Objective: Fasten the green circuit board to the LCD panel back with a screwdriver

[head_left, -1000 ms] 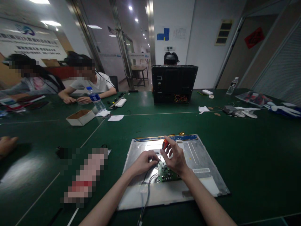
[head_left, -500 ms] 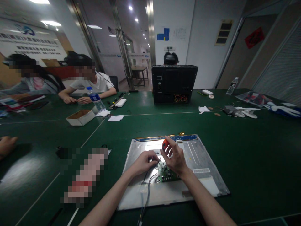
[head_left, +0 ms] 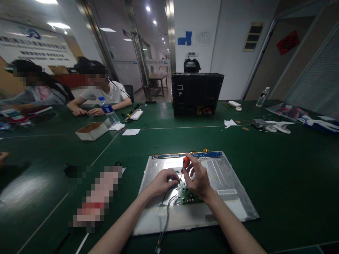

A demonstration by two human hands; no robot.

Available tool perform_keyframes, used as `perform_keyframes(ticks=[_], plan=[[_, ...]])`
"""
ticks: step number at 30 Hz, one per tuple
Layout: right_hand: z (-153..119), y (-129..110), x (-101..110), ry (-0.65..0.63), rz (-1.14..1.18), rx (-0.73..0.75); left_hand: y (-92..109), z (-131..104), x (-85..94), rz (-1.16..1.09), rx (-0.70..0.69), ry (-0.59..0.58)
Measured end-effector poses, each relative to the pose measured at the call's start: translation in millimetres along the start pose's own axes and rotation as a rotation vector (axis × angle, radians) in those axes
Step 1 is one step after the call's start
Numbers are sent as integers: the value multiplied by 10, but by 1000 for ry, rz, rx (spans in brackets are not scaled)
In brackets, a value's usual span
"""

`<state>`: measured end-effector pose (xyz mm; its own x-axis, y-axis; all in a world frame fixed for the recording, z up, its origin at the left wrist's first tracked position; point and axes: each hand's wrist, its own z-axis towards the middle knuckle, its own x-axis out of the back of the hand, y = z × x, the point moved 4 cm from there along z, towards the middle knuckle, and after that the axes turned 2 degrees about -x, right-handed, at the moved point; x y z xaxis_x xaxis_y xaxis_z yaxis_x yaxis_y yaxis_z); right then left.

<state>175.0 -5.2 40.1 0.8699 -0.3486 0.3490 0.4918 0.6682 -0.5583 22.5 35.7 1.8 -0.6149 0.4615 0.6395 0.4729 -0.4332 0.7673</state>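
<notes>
A screwdriver point(head_left: 186, 162) with a red-orange handle stands nearly upright in my right hand point(head_left: 198, 179), whose fingers are closed round it. Its thin shaft points down at the upper left corner of a green circuit board point(head_left: 187, 197). My left hand point(head_left: 164, 180) has its fingertips pinched together right at the shaft's lower end; what they hold is hidden. Under both hands lies a silver metal display panel point(head_left: 233, 208), a blue strip point(head_left: 213, 155) along its far edge. Grey and black cables point(head_left: 167, 218) run from near the board over the panel's near edge.
Across the green table stands a black open-backed monitor housing point(head_left: 197, 94), a person behind it. A white box point(head_left: 91, 131) and a water bottle point(head_left: 109, 111) are at far left, near two seated people. Gloves point(head_left: 272, 125) lie at right. A blurred-out pink item point(head_left: 99, 197) lies left.
My hands and the screwdriver hold almost the same pose over the board. At the left edge, another person's hand has drawn back further out of view.
</notes>
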Motion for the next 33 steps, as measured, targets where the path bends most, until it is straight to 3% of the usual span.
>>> perform_keyframes(ticks=[33], plan=[[2,48,-17,18,-13,3,-9,-8,6,9,-1,12]])
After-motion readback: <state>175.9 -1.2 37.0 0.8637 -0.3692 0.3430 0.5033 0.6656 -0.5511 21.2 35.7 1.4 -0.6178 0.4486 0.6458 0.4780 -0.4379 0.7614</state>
